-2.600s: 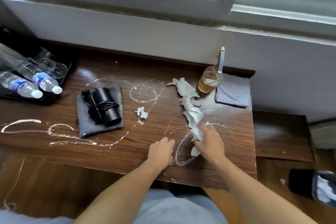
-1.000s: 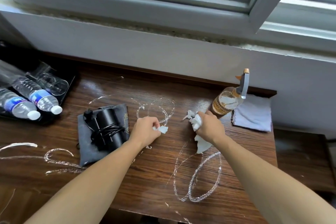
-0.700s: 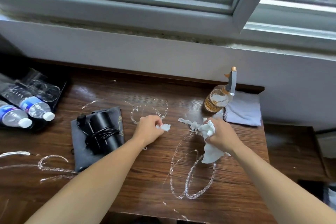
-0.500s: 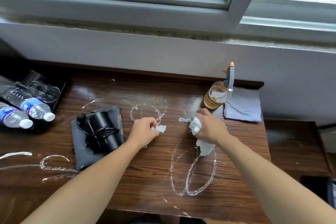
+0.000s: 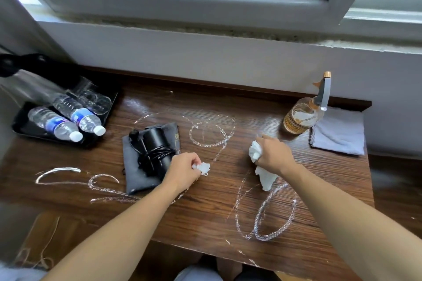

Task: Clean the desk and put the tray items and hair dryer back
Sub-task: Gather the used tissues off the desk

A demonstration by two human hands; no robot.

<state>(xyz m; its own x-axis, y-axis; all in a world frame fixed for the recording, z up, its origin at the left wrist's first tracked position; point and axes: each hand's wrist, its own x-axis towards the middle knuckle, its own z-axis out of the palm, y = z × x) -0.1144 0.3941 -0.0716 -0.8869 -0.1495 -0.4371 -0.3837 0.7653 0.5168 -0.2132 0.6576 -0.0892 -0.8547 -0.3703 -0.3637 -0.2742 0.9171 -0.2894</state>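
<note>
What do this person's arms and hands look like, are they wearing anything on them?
Both forearms are bare as far as the picture shows: no sleeves, gloves, watch or bracelets. The left hand and right hand show no rings on the visible fingers.

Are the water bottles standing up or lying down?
Lying down. Both bottles rest on their sides, side by side in the black tray, white caps pointing toward the hair dryer.

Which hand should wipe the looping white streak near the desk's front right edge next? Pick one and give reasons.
Right. The right hand already holds the big tissue wad, whose tail hangs just above that looping streak. The left hand pinches only a tissue scrap beside the hair dryer.
</note>
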